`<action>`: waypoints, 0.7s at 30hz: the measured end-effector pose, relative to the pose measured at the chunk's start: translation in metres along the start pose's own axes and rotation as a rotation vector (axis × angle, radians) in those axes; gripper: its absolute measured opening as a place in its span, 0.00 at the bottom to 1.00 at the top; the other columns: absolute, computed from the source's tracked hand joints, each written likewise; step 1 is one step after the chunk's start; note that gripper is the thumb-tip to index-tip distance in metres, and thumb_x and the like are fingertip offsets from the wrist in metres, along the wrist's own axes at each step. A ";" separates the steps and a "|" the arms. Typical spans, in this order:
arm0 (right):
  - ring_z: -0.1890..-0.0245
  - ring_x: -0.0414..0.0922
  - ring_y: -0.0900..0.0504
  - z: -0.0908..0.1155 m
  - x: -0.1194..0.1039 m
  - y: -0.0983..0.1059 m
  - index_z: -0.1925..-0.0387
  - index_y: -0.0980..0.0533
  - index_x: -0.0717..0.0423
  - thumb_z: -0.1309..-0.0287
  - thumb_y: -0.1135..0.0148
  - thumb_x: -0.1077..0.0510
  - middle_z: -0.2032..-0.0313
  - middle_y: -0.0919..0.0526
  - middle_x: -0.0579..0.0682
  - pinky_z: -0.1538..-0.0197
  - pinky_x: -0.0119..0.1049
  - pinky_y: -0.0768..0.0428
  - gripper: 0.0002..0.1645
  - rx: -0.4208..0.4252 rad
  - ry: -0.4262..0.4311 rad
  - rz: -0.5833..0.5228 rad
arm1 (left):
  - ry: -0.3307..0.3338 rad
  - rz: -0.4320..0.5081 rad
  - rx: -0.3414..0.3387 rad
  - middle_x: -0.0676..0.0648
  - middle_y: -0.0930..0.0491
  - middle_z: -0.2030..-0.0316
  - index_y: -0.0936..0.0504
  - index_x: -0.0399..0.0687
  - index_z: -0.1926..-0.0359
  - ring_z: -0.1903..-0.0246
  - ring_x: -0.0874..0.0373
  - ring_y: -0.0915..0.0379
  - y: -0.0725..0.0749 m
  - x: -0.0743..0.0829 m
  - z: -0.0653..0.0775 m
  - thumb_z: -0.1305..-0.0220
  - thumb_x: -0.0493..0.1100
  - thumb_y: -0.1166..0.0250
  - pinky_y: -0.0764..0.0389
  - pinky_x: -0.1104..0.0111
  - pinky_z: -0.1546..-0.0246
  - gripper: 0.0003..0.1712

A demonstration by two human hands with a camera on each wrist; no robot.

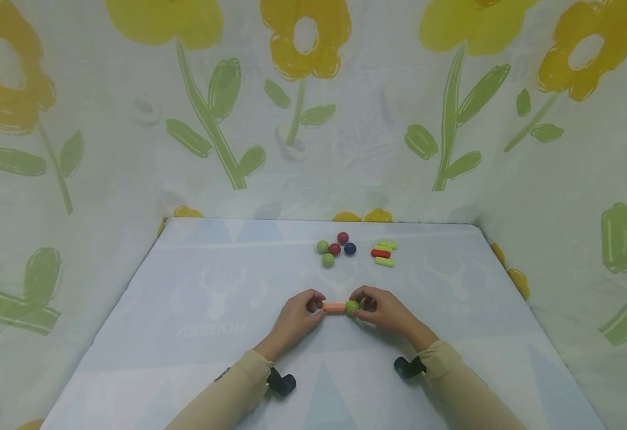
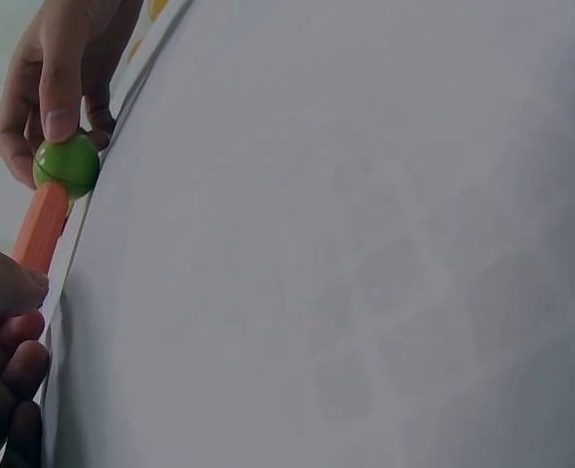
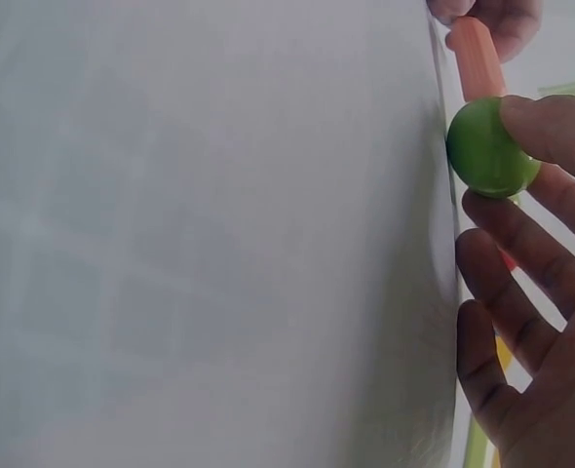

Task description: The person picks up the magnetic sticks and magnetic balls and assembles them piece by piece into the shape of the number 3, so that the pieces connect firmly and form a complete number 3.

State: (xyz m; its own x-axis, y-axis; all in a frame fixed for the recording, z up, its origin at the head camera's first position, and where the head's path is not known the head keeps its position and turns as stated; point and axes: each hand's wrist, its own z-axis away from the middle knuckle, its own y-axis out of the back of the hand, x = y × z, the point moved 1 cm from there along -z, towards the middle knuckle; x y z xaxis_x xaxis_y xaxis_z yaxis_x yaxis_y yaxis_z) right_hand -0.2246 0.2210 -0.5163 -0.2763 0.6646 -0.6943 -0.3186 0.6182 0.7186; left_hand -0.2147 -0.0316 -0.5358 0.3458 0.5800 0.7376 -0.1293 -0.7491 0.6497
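In the head view, the left hand point(image 1: 296, 313) pinches the left end of a short orange ridged stick point(image 1: 335, 308) between thumb and fingers. Against the stick's other end sits a glossy green ball point(image 1: 352, 307), gripped by the right hand point(image 1: 389, 309). Stick and ball line up end to end, low over the middle of the table. The right wrist view shows the thumb on one side of the ball point(image 3: 484, 156) and the index fingertip on the other, with the remaining fingers spread. Part of the stick point(image 2: 42, 229) is hidden under the left thumb in the left wrist view.
Beyond the hands lies a cluster of balls: green ones point(image 1: 328, 260), red ones point(image 1: 343, 237) and a dark blue one point(image 1: 350, 248). To its right are short sticks, one red point(image 1: 380, 254) and others yellow-green point(image 1: 384, 261). Flower-printed sheets point(image 1: 356, 131) enclose the pale table point(image 1: 174, 346).
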 end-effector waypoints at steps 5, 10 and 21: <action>0.59 0.41 0.22 0.000 -0.001 0.000 0.50 0.20 0.43 0.39 0.28 0.52 0.57 0.19 0.37 0.54 0.34 0.21 0.16 -0.005 0.005 -0.007 | -0.013 -0.028 0.000 0.53 0.18 0.60 0.17 0.46 0.51 0.62 0.61 0.24 0.005 0.002 0.000 0.39 0.38 0.28 0.22 0.64 0.58 0.15; 0.59 0.40 0.22 0.000 -0.001 -0.001 0.50 0.20 0.42 0.38 0.28 0.52 0.57 0.19 0.37 0.54 0.34 0.21 0.16 -0.005 0.008 -0.010 | -0.024 -0.053 0.017 0.52 0.18 0.59 0.17 0.46 0.51 0.60 0.59 0.23 0.007 0.000 -0.001 0.40 0.38 0.28 0.21 0.63 0.56 0.16; 0.58 0.40 0.22 0.001 0.000 -0.001 0.50 0.20 0.43 0.38 0.28 0.52 0.57 0.19 0.38 0.54 0.34 0.21 0.16 0.008 0.002 -0.012 | 0.007 -0.075 0.049 0.50 0.18 0.56 0.18 0.46 0.50 0.57 0.57 0.23 0.005 -0.005 -0.014 0.38 0.40 0.28 0.21 0.60 0.53 0.16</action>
State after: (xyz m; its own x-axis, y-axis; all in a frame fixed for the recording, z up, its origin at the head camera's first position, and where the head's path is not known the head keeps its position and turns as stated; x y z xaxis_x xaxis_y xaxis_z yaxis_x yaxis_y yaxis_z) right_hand -0.2233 0.2205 -0.5174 -0.2741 0.6565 -0.7027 -0.3143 0.6294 0.7106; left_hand -0.2296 -0.0340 -0.5331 0.3459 0.6375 0.6884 -0.0578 -0.7178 0.6938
